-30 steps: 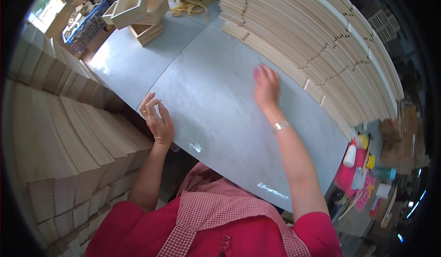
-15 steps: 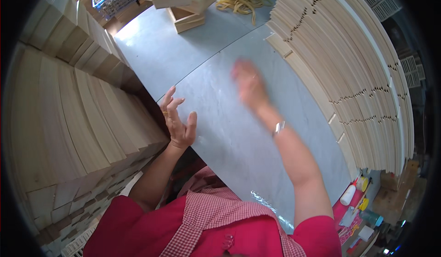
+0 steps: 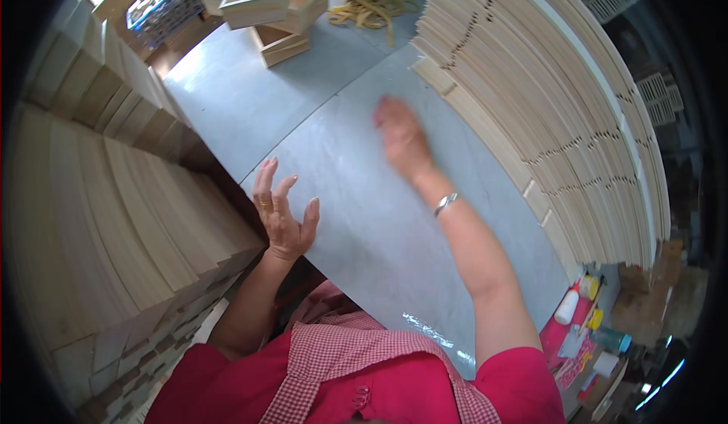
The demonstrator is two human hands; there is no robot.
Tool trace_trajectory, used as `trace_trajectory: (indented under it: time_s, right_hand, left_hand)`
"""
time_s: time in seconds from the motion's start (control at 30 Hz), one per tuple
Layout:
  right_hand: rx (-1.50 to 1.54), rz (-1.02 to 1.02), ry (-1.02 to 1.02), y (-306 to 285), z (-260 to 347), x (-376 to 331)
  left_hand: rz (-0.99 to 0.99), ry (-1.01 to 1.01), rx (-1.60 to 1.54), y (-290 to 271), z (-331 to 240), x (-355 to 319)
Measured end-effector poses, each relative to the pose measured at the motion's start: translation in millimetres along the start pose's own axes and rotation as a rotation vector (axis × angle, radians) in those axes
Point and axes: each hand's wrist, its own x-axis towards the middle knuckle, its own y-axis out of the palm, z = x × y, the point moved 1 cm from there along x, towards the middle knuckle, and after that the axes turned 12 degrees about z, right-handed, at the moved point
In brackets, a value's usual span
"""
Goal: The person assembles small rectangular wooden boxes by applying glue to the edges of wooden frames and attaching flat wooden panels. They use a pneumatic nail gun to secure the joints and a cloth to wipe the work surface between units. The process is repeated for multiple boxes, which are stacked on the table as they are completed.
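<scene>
My left hand (image 3: 282, 219) is raised by the left edge of the grey table (image 3: 364, 219), its fingers spread and slightly bent, with nothing in it. A ring shows on one finger. Over the middle of the tabletop, my right hand (image 3: 406, 142) is low or touching the surface; I cannot tell which. Blur smears its fingers, and a pinkish patch shows near their tips. Whether it holds anything cannot be made out. A silvery bracelet (image 3: 446, 203) circles the right wrist.
Tall stacks of thin wooden boards (image 3: 531, 98) line the table's right side. More wooden boards (image 3: 129, 197) are piled at the left. Wooden boxes (image 3: 262, 0) and yellowish bands (image 3: 370, 11) lie at the far end. A white bottle (image 3: 566, 307) is at the near right.
The whole view has shifted, with the table's far items now further left. My right hand still hovers around mid-table, less blurred than before. My left hand keeps its spread pose.
</scene>
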Motion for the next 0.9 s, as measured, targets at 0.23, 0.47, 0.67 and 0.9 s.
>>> trace_trajectory:
  time_s: [0.23, 0.47, 0.67, 0.9]
  right_hand:
    - [0.038, -0.167, -0.097, 15.0, 77.8, -101.2]
    - [0.205, 0.039, 0.058, 4.4, 132.1, -189.1]
    - [0.236, 0.010, 0.148, 13.6, 135.3, -208.9]
    - [0.189, 0.021, 0.095, 15.5, 132.2, -208.8]
  left_hand:
    - [0.144, 0.192, 0.016, 28.6, -62.9, 52.5]
    - [0.785, 0.647, 0.107, 188.6, -188.2, 174.6]
    - [1.027, 0.593, 0.315, 244.7, -240.6, 191.8]
    - [1.110, 0.645, 0.368, 227.0, -235.0, 175.0]
